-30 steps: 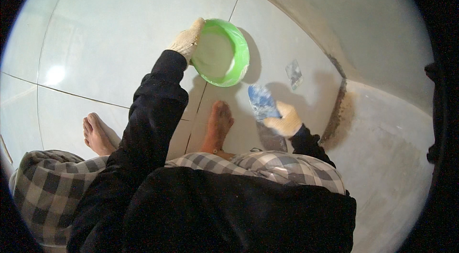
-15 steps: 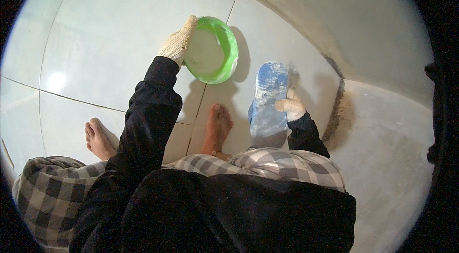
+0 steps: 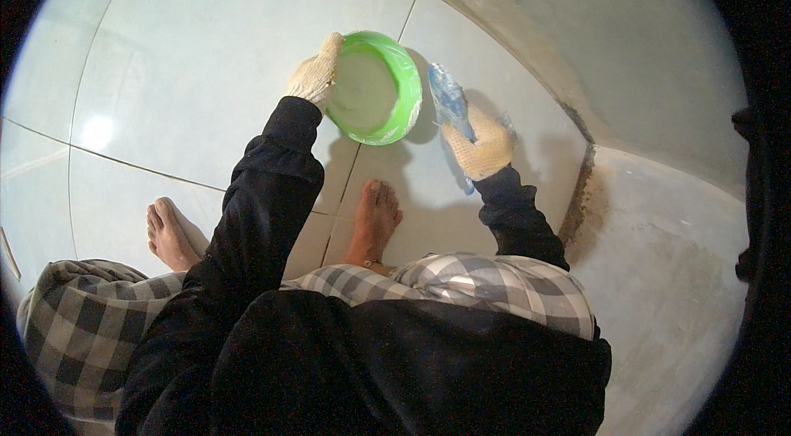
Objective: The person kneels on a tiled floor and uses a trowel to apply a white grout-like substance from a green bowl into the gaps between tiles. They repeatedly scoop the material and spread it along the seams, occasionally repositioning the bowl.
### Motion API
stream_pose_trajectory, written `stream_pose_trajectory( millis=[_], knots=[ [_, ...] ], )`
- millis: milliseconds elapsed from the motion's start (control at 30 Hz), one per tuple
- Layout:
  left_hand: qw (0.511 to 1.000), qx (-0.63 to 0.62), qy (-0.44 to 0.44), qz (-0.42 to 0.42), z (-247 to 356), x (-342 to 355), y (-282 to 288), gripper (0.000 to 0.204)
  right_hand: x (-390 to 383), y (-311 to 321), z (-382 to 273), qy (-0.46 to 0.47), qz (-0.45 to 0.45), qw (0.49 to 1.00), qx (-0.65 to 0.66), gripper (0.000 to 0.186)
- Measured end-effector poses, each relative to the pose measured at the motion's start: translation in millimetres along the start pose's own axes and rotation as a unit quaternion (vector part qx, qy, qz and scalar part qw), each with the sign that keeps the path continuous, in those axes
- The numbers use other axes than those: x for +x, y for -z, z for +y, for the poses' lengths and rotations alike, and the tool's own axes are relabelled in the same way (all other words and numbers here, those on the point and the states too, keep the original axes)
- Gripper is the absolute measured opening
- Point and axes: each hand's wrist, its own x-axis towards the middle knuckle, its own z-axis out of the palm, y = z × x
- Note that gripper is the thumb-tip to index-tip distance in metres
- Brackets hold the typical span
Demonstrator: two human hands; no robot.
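Green bowl (image 3: 375,90) tilted, mouth toward camera, L hand (image 3: 314,73) gripping rim; R hand (image 3: 482,147) clutching blue bag (image 3: 449,102), long axis up-down.

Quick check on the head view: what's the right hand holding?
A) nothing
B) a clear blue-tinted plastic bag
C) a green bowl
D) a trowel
B: the gloved right hand grips a clear bluish plastic bag right beside the green bowl, whose rim the left hand holds.
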Motion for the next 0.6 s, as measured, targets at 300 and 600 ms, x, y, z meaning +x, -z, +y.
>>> stream_pose_trajectory(
  millis=[300,600],
  knots=[
    [0.999,-0.006,-0.031,0.022,2.5,8.5,-2.9,0.085,-46.4,-21.0,4.7,0.259,-0.064,0.909,-0.319,0.056],
    [0.98,-0.197,-0.015,-0.02,-14.9,18.3,-3.4,0.085,-74.2,20.9,7.4,0.34,0.031,0.88,-0.329,0.039]
  ],
)
